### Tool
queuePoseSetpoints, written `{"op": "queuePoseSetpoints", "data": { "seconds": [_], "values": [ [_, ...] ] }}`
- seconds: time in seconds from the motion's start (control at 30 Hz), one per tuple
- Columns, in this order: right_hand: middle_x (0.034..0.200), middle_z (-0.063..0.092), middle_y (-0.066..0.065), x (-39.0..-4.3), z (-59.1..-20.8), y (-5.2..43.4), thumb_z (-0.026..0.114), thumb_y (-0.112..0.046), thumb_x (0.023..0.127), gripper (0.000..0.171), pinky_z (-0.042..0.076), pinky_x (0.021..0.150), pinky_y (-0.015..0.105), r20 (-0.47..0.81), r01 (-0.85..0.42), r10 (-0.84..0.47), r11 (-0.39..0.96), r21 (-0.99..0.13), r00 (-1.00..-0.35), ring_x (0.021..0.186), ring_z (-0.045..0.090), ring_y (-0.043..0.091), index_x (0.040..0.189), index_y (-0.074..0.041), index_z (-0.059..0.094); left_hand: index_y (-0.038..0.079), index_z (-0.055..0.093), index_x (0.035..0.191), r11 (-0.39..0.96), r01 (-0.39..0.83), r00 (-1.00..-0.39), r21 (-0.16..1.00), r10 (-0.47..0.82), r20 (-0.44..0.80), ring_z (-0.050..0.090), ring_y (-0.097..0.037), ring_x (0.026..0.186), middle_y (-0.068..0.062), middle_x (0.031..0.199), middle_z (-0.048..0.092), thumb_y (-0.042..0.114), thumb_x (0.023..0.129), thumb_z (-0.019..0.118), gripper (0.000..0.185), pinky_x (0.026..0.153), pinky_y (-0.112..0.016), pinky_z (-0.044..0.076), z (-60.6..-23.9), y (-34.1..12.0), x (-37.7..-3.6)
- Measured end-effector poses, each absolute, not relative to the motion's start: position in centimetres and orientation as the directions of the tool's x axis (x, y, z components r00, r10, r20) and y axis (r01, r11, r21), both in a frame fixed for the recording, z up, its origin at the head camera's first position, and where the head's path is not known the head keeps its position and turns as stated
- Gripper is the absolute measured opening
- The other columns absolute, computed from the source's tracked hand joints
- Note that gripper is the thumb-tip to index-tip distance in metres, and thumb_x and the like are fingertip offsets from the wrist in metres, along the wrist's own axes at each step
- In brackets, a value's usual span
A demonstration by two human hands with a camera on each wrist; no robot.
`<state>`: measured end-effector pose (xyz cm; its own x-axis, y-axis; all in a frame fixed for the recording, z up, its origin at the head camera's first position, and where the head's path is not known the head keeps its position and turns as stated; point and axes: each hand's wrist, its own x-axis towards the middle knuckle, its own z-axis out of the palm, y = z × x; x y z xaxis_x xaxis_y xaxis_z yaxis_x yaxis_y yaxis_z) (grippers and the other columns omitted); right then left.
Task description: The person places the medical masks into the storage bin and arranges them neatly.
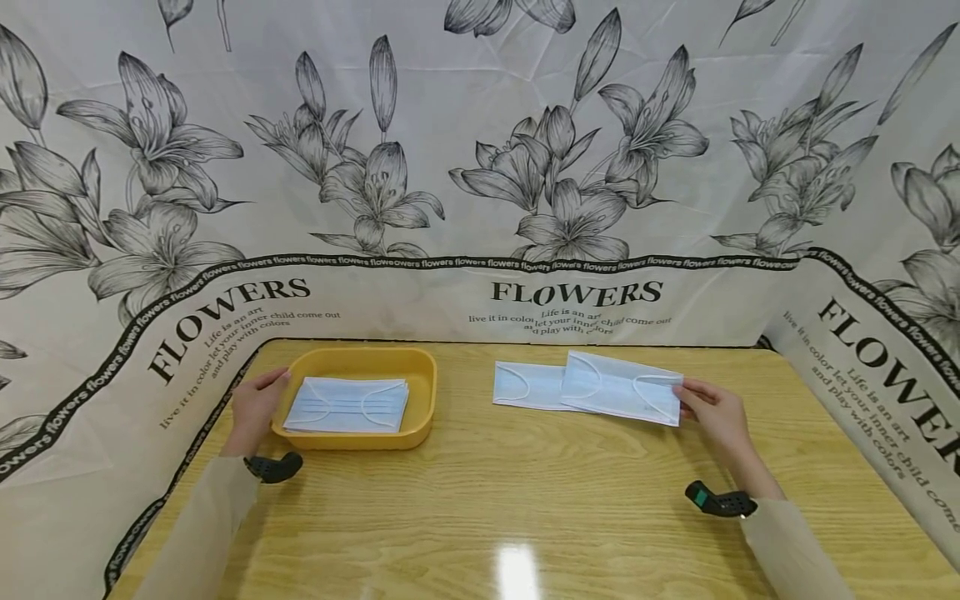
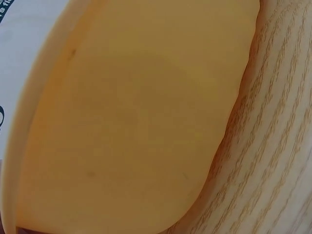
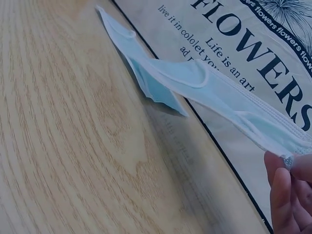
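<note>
At the left, a shallow yellow plastic tray (image 1: 420,392) holds a stack of light blue face masks (image 1: 348,406) with white ear loops. My left hand (image 1: 253,410) grips the tray's left rim; the tray wall (image 2: 131,112) fills most of the left wrist view, where the hand is nearly hidden. On the right, my right hand (image 1: 716,417) pinches the right end of a face mask (image 1: 618,389) between thumb and fingers. That end is raised in the right wrist view, and the mask's left part overlaps a second face mask (image 1: 525,385) lying on the table.
The wooden table (image 1: 465,492) ends at a white cloth backdrop (image 1: 405,308) printed with flowers and lettering, which rises behind and along both sides. Dark bands (image 1: 273,468) circle both wrists. A bright reflection shows near the table's front.
</note>
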<state>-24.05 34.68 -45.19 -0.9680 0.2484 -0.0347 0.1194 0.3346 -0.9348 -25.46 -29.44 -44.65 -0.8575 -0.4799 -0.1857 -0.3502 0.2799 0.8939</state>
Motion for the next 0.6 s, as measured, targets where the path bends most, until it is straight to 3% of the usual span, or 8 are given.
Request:
{"op": "queuePoseSetpoints", "data": {
  "seconds": [0.13, 0.27, 0.37, 0.6],
  "values": [
    [0.075, 0.059, -0.030, -24.0, -45.4, 34.4, 0.064, -0.028, 0.093, 0.051, 0.053, 0.063, 0.014, -0.074, 0.149, 0.278, 0.258, -0.955, -0.958, 0.066, 0.059, -0.005, 0.128, 0.008, 0.054, 0.003, 0.053, 0.137, 0.286, -0.353, -0.855, 0.891, -0.484, -0.184, 0.045, -0.033, 0.132, -0.019, 0.144, 0.047, 0.032, 0.099, 0.050, 0.047, 0.107, -0.043, 0.041, -44.7, -29.5, -25.5],
    [0.076, 0.064, -0.027, -23.9, -45.4, 34.0, 0.068, -0.027, 0.089, 0.024, 0.053, 0.062, 0.014, -0.103, 0.154, 0.309, 0.145, -0.977, -0.945, 0.065, 0.060, -0.005, 0.108, -0.014, 0.065, 0.003, 0.053, 0.137, 0.297, -0.349, -0.858, 0.889, -0.482, -0.176, 0.045, -0.033, 0.132, -0.020, 0.143, 0.048, 0.032, 0.099, 0.050, 0.048, 0.107, -0.043, 0.040, -44.7, -29.5, -25.4],
    [0.075, 0.065, -0.025, -23.9, -45.3, 33.4, 0.070, -0.024, 0.088, 0.007, 0.052, 0.061, 0.013, -0.111, 0.141, 0.342, 0.062, -0.988, -0.933, 0.065, 0.060, -0.005, 0.092, -0.026, 0.064, 0.003, 0.053, 0.136, 0.302, -0.347, -0.859, 0.888, -0.483, -0.171, 0.045, -0.033, 0.132, -0.020, 0.143, 0.048, 0.032, 0.099, 0.050, 0.047, 0.107, -0.043, 0.040, -44.6, -29.5, -25.5],
    [0.074, 0.063, -0.025, -23.9, -44.7, 31.5, 0.069, -0.021, 0.089, 0.008, 0.052, 0.061, 0.013, -0.128, 0.150, 0.345, 0.037, -0.988, -0.930, 0.064, 0.059, -0.005, 0.095, -0.021, 0.064, 0.003, 0.053, 0.136, 0.291, -0.352, -0.855, 0.890, -0.487, -0.179, 0.045, -0.033, 0.132, -0.020, 0.143, 0.048, 0.031, 0.099, 0.051, 0.046, 0.107, -0.043, 0.041, -44.6, -29.5, -25.5]
  ]
}}
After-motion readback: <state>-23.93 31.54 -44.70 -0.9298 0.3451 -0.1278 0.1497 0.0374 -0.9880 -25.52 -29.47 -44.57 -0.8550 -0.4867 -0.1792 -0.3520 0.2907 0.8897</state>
